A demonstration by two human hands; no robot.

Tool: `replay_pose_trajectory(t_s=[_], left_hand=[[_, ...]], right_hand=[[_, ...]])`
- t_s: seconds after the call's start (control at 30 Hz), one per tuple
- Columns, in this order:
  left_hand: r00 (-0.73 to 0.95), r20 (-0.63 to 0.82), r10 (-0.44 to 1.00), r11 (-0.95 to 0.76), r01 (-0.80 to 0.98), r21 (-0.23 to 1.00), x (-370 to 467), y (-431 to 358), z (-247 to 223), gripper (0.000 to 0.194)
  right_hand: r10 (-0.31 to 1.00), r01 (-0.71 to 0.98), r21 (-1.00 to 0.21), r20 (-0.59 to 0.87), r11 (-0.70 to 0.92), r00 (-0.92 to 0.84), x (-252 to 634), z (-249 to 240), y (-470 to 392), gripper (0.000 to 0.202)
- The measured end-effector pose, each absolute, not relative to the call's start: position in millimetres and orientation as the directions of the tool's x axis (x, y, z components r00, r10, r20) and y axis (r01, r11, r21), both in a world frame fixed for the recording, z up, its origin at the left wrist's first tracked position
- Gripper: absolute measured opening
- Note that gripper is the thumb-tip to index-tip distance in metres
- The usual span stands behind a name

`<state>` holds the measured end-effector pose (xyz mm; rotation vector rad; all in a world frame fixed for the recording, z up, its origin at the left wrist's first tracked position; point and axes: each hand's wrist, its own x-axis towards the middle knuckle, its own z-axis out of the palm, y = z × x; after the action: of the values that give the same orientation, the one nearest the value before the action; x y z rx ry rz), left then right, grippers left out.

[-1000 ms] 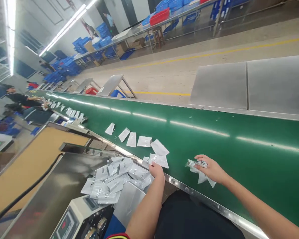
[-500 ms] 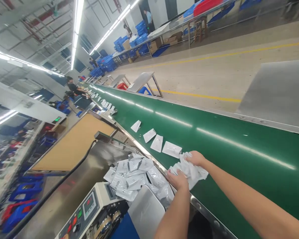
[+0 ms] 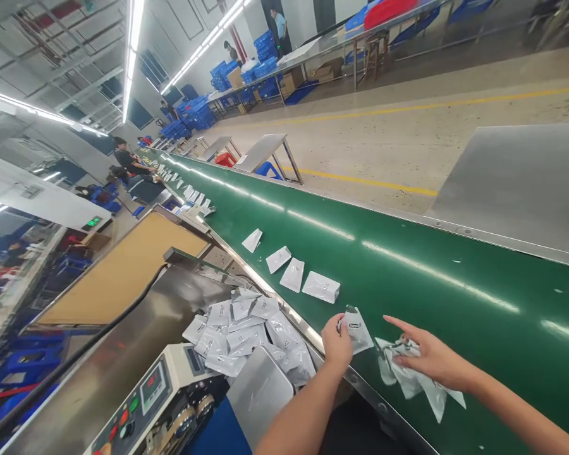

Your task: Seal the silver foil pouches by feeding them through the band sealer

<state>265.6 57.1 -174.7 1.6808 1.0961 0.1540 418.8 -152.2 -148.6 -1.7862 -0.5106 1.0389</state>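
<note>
Left grip (image 3: pixel 337 342): pinching one white pouch (image 3: pixel 359 330), which points toward the right grip.
Right grip (image 3: pixel 434 360): holding a bunch of pouches (image 3: pixel 422 382), forefinger stretched out straight.
Green belt (image 3: pixel 455 272): beneath the right grip; four loose pouches (image 3: pixel 321 287) lie beyond the left grip.
Pouch pile (image 3: pixel 232 335): heaped left of the left grip.

White printed pouches (image 3: pixel 321 287) on a green conveyor belt (image 3: pixel 408 253)

The belt stretches from four o'clock away toward ten. Near centre, four pouches lie apart, strung from eight o'clock round to five; more dot it toward ten. At seven, a loose pouch heap (image 3: pixel 237 328) rests on a steel worktop (image 3: pixel 180 297).
</note>
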Motion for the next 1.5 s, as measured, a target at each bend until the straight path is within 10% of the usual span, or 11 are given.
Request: replay_pose_trajectory(t_s=[0.2,0.63,0.87,1.2,1.5], left_hand=[[0.769,-0.457,0.446,0.047,0.490,0.870,269,35,-169,0.019],[0.626,-0.424,0.655,-0.048,0.594,0.803,294,59,-161,0.055],[0.380,-0.241,0.893,-0.141,0.745,0.652,282,237,-128,0.049],[0.264,-0.389,0.883,-0.069,0.891,0.448,286,310,-168,0.042],[0.549,-0.181,0.816,-0.282,0.651,0.705,260,241,-110,0.024]], right_hand=[[0.775,-0.192,-0.924,-0.383,-0.332,0.502,396,-148,-136,0.062],[0.711,0.061,-0.877,-0.343,-0.476,0.614,381,-172,-121,0.039],[0.628,0.030,-0.842,-0.378,-0.539,0.680,365,-162,-145,0.054],[0.535,-0.033,-0.814,-0.410,-0.580,0.739,351,-150,-153,0.058],[0.595,0.006,-0.845,-0.372,-0.535,0.713,359,-132,-145,0.066]])
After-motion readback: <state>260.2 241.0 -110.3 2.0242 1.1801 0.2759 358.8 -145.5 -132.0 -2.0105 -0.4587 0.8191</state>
